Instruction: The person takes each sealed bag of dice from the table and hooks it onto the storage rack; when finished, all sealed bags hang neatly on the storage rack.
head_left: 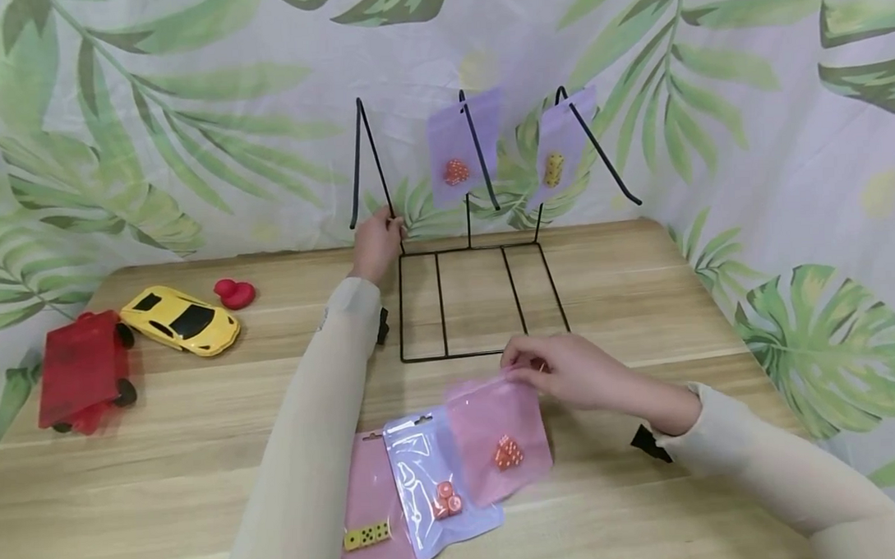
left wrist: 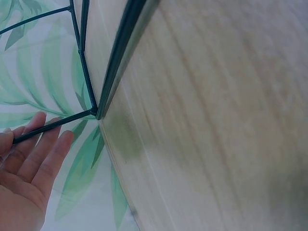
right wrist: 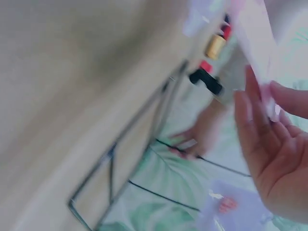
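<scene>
At the left rear of a black wire rack point(head_left: 479, 247), my left hand point(head_left: 376, 247) pinches the upright rod point(left wrist: 57, 124) between thumb and fingers. My right hand point(head_left: 569, 371) pinches the top edge of a pink pouch point(head_left: 497, 426) with orange dice inside. That pouch is raised in front of the rack and overlaps a blue pouch point(head_left: 413, 457) with orange dice lying on the table. Farther left lies another pink pouch point(head_left: 381, 496) with yellow dice, partly covered. Two purple pouches hang on the rack's hooks: one pouch point(head_left: 446, 140) holds red dice, the other point(head_left: 553, 136) yellow dice.
On the left of the wooden table point(head_left: 261, 450) stand a red toy cart point(head_left: 81, 370), a yellow toy car point(head_left: 181, 322) and a small red duck point(head_left: 235, 293). The rack's left hook point(head_left: 357, 159) bears no pouch. A leaf-print cloth point(head_left: 251, 155) hangs behind.
</scene>
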A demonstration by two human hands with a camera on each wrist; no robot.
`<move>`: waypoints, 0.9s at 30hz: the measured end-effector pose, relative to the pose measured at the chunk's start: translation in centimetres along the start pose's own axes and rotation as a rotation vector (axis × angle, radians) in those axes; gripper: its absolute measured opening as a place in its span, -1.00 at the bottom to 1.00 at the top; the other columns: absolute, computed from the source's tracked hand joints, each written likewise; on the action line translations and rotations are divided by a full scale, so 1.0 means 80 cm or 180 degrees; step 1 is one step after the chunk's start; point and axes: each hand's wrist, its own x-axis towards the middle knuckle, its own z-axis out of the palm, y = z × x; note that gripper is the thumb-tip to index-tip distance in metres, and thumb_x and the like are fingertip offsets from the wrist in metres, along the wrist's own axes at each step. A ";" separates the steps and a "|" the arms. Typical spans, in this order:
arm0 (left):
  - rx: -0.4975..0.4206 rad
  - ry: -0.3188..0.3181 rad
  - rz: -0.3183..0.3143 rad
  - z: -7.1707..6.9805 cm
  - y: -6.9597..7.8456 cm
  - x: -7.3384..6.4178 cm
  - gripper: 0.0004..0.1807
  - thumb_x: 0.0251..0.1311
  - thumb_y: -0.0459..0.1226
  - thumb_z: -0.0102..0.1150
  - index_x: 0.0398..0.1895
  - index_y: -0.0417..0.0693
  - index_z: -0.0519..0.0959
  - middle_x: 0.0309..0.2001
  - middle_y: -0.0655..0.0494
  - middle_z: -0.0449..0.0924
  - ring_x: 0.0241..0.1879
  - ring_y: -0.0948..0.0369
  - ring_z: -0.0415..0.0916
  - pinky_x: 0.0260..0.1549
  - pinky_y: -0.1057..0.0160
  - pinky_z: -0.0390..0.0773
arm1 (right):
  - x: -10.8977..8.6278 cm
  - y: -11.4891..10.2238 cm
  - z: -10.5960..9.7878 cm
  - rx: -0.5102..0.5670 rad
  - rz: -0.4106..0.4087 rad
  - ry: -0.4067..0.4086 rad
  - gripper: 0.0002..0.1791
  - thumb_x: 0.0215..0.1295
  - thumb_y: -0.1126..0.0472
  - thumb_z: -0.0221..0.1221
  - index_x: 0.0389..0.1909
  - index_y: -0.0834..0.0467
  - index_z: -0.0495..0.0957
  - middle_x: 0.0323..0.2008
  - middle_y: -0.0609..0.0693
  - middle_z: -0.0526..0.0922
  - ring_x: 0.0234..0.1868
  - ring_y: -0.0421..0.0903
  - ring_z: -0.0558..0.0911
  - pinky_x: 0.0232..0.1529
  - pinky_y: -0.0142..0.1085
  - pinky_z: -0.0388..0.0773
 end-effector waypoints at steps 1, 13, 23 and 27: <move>0.0005 0.0009 0.0000 0.000 0.000 0.000 -0.72 0.56 -0.17 -0.16 -0.12 -0.18 0.49 -0.16 -0.14 0.69 -0.35 0.04 0.51 -0.39 0.21 0.41 | -0.002 -0.002 -0.008 0.0068 -0.0051 0.0101 -0.93 0.37 0.14 0.23 -0.18 -0.04 0.62 -0.28 -0.15 0.73 -0.28 -0.24 0.64 -0.24 -0.36 0.59; 0.0005 -0.0028 -0.0063 0.002 -0.003 -0.003 -0.73 0.56 -0.18 -0.16 -0.11 -0.19 0.48 -0.14 -0.16 0.69 -0.34 0.04 0.51 -0.36 0.19 0.45 | 0.027 -0.029 -0.081 0.0911 -0.1142 0.2160 -0.82 0.20 0.57 0.22 -0.19 0.36 0.63 -0.38 0.01 0.72 -0.50 -0.30 0.55 -0.47 -0.51 0.50; 0.0061 0.0010 -0.0026 0.002 -0.003 0.000 -0.73 0.56 -0.18 -0.15 -0.11 -0.18 0.48 -0.17 -0.14 0.69 -0.34 0.01 0.53 -0.35 0.16 0.46 | 0.052 -0.037 -0.099 0.1284 -0.1075 0.2466 -0.87 0.30 0.53 0.17 -0.17 0.42 0.60 -0.24 -0.34 0.66 -0.52 -0.22 0.48 -0.53 -0.48 0.43; 0.0084 0.0011 -0.0007 0.001 -0.001 0.001 -0.72 0.56 -0.17 -0.16 -0.10 -0.17 0.49 -0.16 -0.15 0.69 -0.34 0.01 0.53 -0.35 0.15 0.45 | 0.061 -0.032 -0.103 0.1228 -0.0988 0.2455 -0.87 0.31 0.49 0.18 -0.16 0.38 0.62 -0.25 -0.17 0.70 -0.58 -0.22 0.41 -0.57 -0.47 0.35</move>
